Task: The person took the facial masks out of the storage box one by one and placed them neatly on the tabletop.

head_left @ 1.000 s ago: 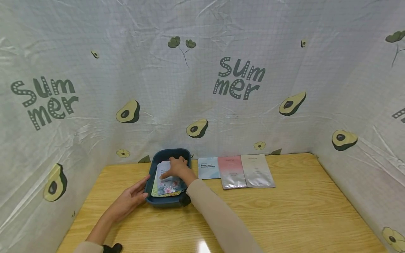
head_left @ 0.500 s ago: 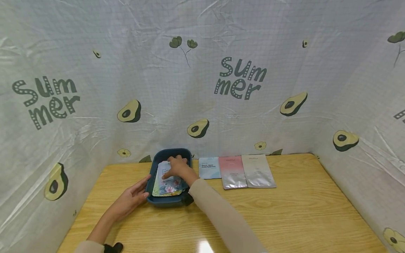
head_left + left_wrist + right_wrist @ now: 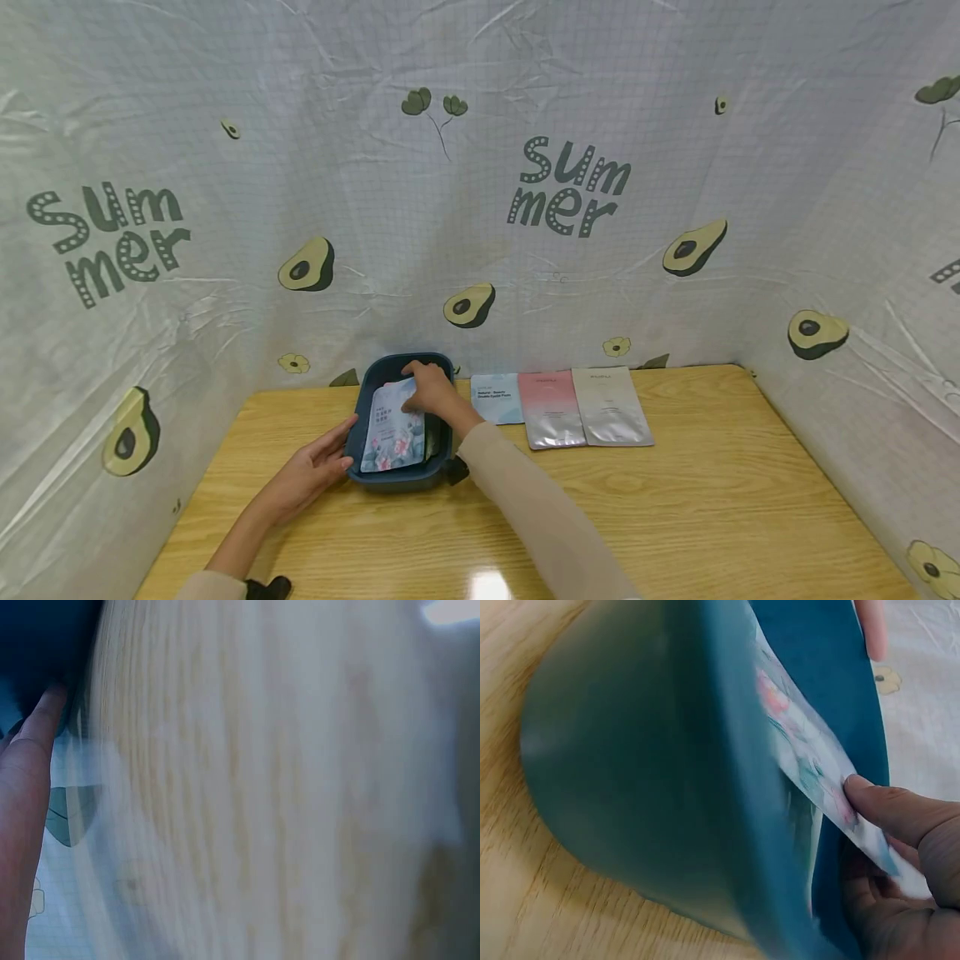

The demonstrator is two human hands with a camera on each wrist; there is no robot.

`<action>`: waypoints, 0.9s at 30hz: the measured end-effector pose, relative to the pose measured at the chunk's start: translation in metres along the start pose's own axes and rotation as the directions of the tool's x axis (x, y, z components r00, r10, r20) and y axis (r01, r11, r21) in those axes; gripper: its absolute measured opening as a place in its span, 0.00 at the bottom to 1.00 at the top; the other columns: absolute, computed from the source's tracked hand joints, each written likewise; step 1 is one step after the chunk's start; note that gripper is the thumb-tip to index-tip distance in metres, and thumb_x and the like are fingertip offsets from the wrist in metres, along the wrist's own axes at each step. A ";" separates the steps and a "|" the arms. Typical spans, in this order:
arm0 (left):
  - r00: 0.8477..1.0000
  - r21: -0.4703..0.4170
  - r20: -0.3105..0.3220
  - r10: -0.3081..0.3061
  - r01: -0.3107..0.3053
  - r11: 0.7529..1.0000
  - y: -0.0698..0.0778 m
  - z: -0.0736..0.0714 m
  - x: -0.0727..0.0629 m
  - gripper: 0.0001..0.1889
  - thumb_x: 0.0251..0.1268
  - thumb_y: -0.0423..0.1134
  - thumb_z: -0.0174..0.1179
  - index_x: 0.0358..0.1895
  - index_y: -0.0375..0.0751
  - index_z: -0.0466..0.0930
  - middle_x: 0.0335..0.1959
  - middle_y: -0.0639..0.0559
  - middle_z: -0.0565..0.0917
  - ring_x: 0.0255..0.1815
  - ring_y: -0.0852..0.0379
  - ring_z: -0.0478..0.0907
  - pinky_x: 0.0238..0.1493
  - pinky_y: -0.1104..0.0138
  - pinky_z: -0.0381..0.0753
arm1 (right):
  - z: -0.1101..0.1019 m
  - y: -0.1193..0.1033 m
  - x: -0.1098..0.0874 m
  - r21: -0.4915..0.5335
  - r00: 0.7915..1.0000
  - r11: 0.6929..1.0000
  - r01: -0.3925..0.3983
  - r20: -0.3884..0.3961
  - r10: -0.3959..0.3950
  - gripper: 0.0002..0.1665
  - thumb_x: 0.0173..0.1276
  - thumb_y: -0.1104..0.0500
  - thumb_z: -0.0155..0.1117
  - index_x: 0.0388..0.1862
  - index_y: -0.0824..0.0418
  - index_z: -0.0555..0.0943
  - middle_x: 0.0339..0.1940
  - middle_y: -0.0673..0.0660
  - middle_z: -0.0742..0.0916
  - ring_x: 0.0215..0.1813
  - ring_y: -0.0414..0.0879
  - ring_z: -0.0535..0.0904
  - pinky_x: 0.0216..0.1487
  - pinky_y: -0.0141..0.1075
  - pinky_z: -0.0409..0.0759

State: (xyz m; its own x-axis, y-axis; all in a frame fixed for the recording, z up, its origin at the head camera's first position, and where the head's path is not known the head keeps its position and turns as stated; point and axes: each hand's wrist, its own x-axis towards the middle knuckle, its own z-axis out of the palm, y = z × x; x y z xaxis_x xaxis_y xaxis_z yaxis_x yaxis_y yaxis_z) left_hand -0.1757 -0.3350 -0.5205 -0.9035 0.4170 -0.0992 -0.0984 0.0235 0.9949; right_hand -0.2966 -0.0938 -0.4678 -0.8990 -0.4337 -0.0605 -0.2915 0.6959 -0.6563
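Left hand: fingers straight, touching the bin. Right of them, inside it, the right hand pinches a packet; this looks like lifting it out, likely needing a steady pinch past the rim next.

rt hand pinches floral pkt in teal bin

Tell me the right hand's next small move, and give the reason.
Probably lift the flowered packet clear of the bin: the right hand pinches its edge between thumb and fingers, and the packet slants in the bin's mouth. The left hand touches the bin's side, which should help steady it.
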 end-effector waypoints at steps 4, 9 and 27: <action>1.000 0.000 -0.003 -0.006 0.006 1.000 0.001 0.001 0.000 0.38 0.81 0.28 0.48 0.84 0.42 0.38 0.83 0.36 0.35 0.81 0.38 0.37 0.64 0.75 0.71 | 0.000 0.004 0.002 -0.016 0.998 0.998 0.067 0.016 -0.067 0.26 0.62 0.62 0.78 0.59 0.52 0.83 0.63 0.54 0.83 0.66 0.52 0.76 0.58 0.40 0.80; 1.000 0.017 -0.010 -0.011 0.011 1.000 0.001 0.001 0.000 0.38 0.81 0.29 0.48 0.84 0.42 0.38 0.83 0.36 0.35 0.81 0.39 0.38 0.63 0.76 0.72 | -0.002 0.005 0.003 -0.011 0.995 0.996 0.083 0.048 -0.082 0.10 0.65 0.61 0.76 0.44 0.49 0.90 0.60 0.52 0.86 0.62 0.49 0.78 0.52 0.36 0.81; 0.999 0.014 0.032 0.018 -0.018 1.000 0.002 0.000 0.001 0.38 0.81 0.29 0.48 0.84 0.42 0.37 0.83 0.35 0.35 0.81 0.51 0.44 0.66 0.72 0.71 | 0.000 0.006 0.001 0.251 0.999 0.968 -0.025 0.043 0.014 0.15 0.76 0.63 0.62 0.58 0.57 0.87 0.58 0.57 0.86 0.28 0.40 0.73 0.30 0.31 0.73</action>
State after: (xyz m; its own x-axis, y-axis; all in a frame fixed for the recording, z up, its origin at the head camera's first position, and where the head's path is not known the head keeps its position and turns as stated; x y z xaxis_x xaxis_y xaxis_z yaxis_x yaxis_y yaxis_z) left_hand -0.1764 -0.3348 -0.5182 -0.8913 0.4461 -0.0807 -0.0760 0.0285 0.9967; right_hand -0.2997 -0.0903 -0.4717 -0.8882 -0.4479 -0.1025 -0.1779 0.5408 -0.8221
